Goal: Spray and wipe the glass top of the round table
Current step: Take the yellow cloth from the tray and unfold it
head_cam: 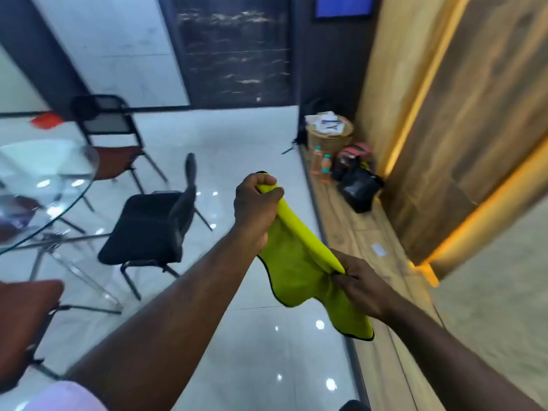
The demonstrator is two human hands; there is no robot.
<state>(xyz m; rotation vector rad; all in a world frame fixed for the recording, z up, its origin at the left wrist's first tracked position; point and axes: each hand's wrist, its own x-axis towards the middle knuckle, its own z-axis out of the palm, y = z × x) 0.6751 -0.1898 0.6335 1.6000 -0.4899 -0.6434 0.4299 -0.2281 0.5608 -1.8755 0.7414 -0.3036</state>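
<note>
My hands, left (255, 209) and right (360, 287), each pinch an end of the yellow cloth (299, 271), stretched diagonally between them; the round glass surface (44, 173) lies well off to my left, nearer my left hand.

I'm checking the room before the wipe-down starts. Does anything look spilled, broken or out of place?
Nothing stands out. Both hands, left hand and right hand, stretch the yellow cloth in the air, away from the glass table at left.
</note>
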